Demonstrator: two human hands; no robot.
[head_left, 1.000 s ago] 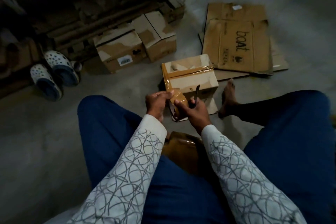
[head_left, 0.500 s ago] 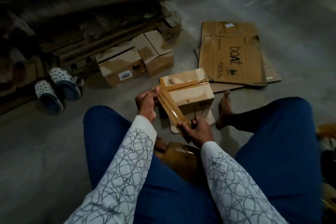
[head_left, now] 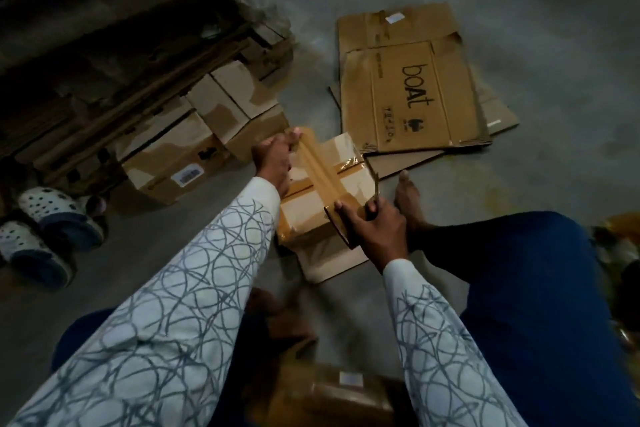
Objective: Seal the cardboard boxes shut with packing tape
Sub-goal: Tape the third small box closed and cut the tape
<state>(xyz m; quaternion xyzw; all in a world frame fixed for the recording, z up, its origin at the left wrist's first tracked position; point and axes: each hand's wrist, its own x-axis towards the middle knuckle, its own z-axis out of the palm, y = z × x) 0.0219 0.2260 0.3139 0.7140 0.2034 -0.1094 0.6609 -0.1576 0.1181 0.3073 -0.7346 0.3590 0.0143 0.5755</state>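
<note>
A small cardboard box [head_left: 349,180] sits on the floor between my legs, with brown tape across its top. My left hand [head_left: 273,159] pinches the free end of a brown tape strip [head_left: 320,170] at the box's far left edge. The strip runs taut over the box to the tape roll [head_left: 341,229], which my right hand [head_left: 375,229] grips at the near right. A thin dark tool [head_left: 374,184] sticks up from my right hand; I cannot tell what it is.
Two taped boxes [head_left: 194,149] stand to the left by stacked cardboard. Flattened "boat" cartons [head_left: 415,87] lie behind. White clogs [head_left: 45,222] sit far left. My bare foot [head_left: 408,198] rests right of the box. Another taped box [head_left: 332,395] lies at my lap.
My left hand has pulled the tape end away from the roll and out over the box's far edge. The strip is now much longer and taut across the top.
</note>
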